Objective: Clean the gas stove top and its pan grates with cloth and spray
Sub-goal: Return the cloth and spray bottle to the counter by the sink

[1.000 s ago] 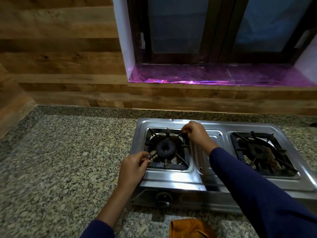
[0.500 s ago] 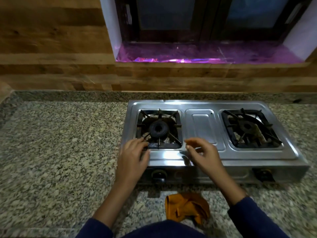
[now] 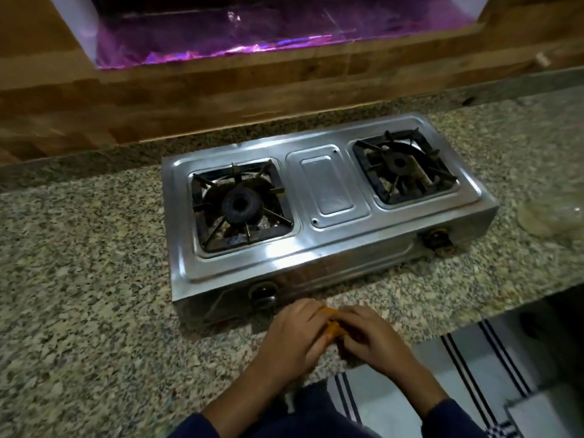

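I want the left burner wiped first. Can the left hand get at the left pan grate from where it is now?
Probably yes. The left hand is at the counter's front edge gripping the orange cloth together with the right hand, and nothing stands between it and the left pan grate, whose top is uncovered.

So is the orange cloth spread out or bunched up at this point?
Bunched up. Only a small orange wad of the cloth shows, gripped between the left hand and right hand on the granite counter.
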